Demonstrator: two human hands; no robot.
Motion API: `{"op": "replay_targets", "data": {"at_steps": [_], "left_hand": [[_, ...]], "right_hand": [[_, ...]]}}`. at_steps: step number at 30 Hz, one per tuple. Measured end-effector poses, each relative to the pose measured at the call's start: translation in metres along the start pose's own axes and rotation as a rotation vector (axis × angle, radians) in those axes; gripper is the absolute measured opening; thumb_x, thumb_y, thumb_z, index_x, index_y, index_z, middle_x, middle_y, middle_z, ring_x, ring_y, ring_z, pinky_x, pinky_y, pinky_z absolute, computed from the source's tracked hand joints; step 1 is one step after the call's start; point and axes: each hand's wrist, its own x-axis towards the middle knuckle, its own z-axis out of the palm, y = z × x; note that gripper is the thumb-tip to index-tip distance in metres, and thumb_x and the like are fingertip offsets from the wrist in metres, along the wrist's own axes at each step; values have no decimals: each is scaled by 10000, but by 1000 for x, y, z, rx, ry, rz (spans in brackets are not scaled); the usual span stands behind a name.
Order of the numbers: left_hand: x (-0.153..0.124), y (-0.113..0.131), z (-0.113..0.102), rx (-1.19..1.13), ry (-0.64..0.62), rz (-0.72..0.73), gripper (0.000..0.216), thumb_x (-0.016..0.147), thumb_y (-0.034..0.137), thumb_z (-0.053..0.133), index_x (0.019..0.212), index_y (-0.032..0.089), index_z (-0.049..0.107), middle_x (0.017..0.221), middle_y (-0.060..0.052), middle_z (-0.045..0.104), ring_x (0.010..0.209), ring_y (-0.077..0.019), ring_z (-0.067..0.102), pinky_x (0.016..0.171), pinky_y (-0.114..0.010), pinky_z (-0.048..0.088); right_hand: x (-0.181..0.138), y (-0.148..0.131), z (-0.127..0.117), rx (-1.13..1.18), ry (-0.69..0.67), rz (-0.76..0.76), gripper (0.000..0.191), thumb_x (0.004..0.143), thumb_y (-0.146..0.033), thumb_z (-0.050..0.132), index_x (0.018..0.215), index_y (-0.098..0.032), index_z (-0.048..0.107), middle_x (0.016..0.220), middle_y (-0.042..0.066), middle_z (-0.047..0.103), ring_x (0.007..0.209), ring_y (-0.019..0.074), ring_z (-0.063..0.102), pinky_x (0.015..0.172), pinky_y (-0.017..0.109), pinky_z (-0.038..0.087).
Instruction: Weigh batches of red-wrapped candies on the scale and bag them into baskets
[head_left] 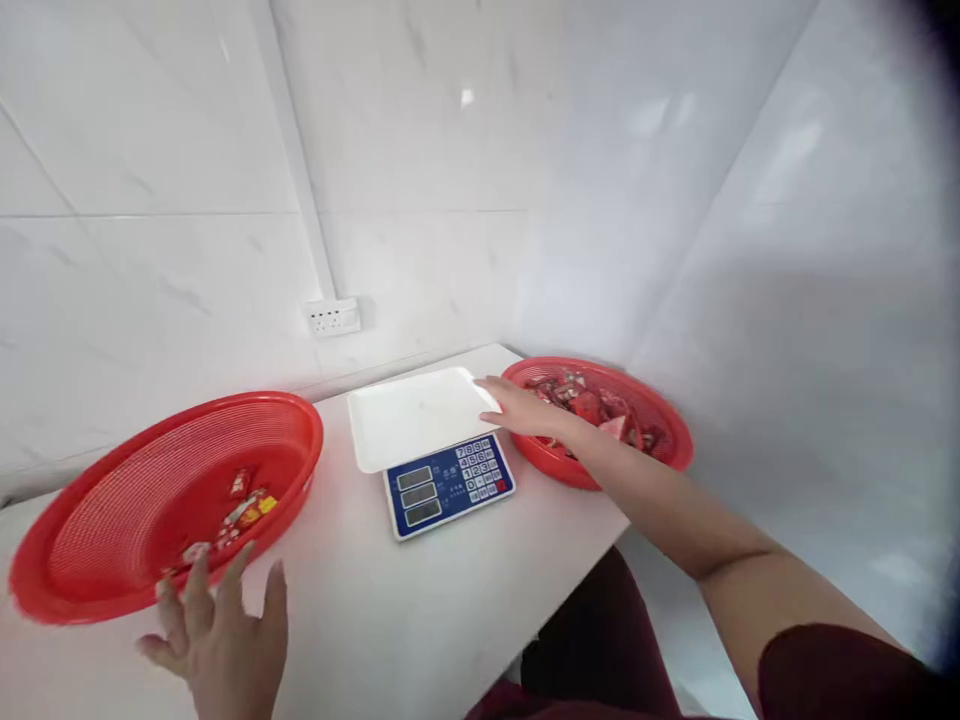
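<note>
Right hand (517, 408) lies flat and empty, fingers out and loosely together, fingertips on the right edge of the scale's white weighing tray (412, 415). Right red basket (679, 440) of wrapped candies (592, 405) sits just behind that hand. Left hand (225, 640) is spread wide, holding nothing, at the near rim of the left red basket (150, 480). Bare desk (420, 610) lies in front of the scale; the desk edge is close on the right.

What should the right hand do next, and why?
Probably reach the right hand into the right basket for candies: the hand is open and holds nothing, the white scale tray at its fingertips is bare, and that basket holds plenty.
</note>
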Motion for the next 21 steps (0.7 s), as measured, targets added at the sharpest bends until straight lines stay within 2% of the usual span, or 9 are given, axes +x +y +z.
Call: {"op": "replay_targets", "data": {"at_steps": [3,7,10,14,17,19,21], "left_hand": [[-10,15,5,-147,34,98,295,841,364,470,1038,171,577,1350,-137,399,1312,-327,228,1037,-542,194],[-31,44,14,-312,-123,213,253,841,346,455,1007,200,579,1246,-111,491,1283,-291,305,1019,-477,300],[-46,70,23,-444,-260,274,225,835,326,462,988,224,591,1214,-87,519,1241,-271,373,951,-443,401],[-60,99,35,-608,-465,248,222,834,322,468,967,226,617,1195,-81,548,1165,-247,470,867,-390,481],[-68,107,43,-674,-626,187,251,838,346,452,963,222,632,1107,-82,609,1051,-229,561,780,-341,522],[-73,106,48,-700,-723,121,266,835,365,453,955,217,639,1023,-79,648,970,-222,603,696,-306,539],[-78,103,52,-719,-788,32,274,822,389,469,923,206,647,951,-78,672,905,-223,628,620,-283,539]], "right_hand": [[-36,52,-24,-73,-9,186,620,772,-312,567,1344,-200,358,1377,101,376,1270,281,321,1030,416,280],[-74,92,-32,-36,-171,353,696,755,-360,577,1375,-189,313,1391,102,359,1212,297,404,990,390,346],[-84,96,-22,-15,-230,342,736,763,-365,561,1408,-244,226,1427,83,297,1181,292,439,944,378,391],[-80,85,-3,-169,-184,391,751,760,-327,574,1402,-347,187,1441,66,259,1176,342,425,899,447,387],[-75,80,5,-249,-158,402,557,765,-235,553,1298,-323,417,1341,107,405,1085,347,494,803,418,419],[-72,84,4,-247,-123,382,371,785,-195,500,1144,-264,562,1178,120,541,965,306,562,736,371,430],[-70,92,-1,-224,-78,389,253,820,-205,442,1002,-227,617,1013,102,619,850,255,596,688,331,430]]}}
